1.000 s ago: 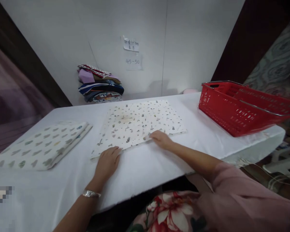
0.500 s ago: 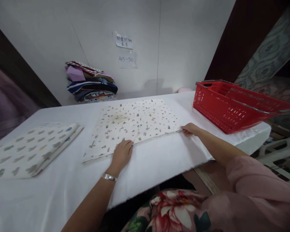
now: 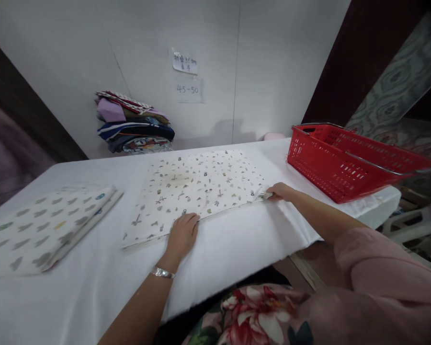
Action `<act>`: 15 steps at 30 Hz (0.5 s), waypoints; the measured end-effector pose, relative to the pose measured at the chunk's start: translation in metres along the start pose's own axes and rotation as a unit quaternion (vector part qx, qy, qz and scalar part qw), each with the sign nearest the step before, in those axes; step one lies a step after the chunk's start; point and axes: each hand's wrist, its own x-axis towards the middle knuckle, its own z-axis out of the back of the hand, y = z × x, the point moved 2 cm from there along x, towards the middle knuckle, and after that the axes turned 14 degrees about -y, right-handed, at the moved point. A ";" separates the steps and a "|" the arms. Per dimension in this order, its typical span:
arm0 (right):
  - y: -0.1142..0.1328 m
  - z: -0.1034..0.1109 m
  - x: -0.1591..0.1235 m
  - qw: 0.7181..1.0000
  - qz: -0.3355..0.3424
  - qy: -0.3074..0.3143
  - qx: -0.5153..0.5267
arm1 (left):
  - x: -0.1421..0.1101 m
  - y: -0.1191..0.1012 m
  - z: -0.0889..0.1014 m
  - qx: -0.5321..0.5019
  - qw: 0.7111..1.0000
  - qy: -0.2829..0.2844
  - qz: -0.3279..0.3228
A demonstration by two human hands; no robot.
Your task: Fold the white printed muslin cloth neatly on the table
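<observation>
Small-print cream cloth: a folded fabric rectangle with little grey motifs, lying flat on the white-covered tabletop, left of the red perforated plastic basket.
Right hand: clamped on the near corner on the basket's side, where the fabric bunches up.
Left hand: laid over the near edge, farther from the basket, fingers close together (a silver band circles that wrist); whether it grips, one cannot tell.
Large-print cream cloth: folded fabric with grey blotch motifs, well left of the basket.
Multicoloured fabric stack: far left of the basket, by the pale wall.
</observation>
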 end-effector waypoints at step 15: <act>-0.027 0.017 -0.005 0.981 -0.062 0.025 0.181 | -0.001 0.004 0.000 -0.021 1.000 0.022 0.000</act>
